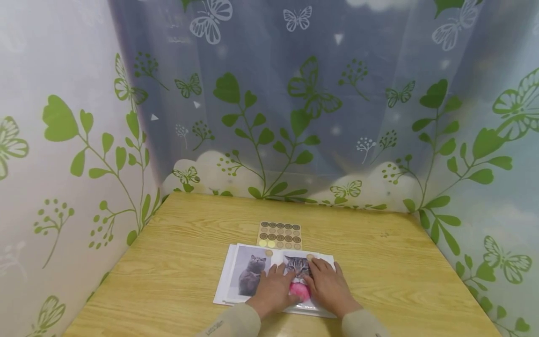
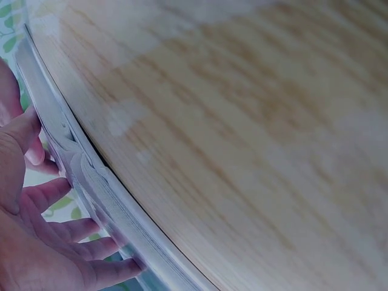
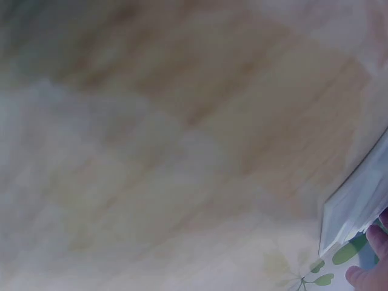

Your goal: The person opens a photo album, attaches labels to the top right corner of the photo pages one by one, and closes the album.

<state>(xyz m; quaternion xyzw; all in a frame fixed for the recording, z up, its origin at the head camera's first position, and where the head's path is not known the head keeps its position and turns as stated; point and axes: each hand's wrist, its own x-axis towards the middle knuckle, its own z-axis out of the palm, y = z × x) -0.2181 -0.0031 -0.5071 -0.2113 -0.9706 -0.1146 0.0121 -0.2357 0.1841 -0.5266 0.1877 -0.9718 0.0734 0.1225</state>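
Note:
An open photo album (image 1: pixel 222 281) lies on the table, its left page showing a grey cat photo (image 1: pixel 250 276) and its right page a tabby cat photo (image 1: pixel 298 264) with a pink area below. My left hand (image 1: pixel 273 289) rests across the inner part of the pages, fingers extended; the left wrist view shows its fingertips touching the album (image 2: pixel 121 206). On the right page lies my right hand (image 1: pixel 332 286), its fingertips by a round tan sticker (image 1: pixel 310 257) at the photo's top. Another round sticker (image 1: pixel 269 252) marks the left photo's upper corner.
Just behind the album lies a sheet of round stickers (image 1: pixel 280 231) in rows, dark, tan and yellow. The wood-grain table (image 1: pixel 189 234) meets printed curtains (image 1: pixel 261 117) with leaves and butterflies at the back and both sides.

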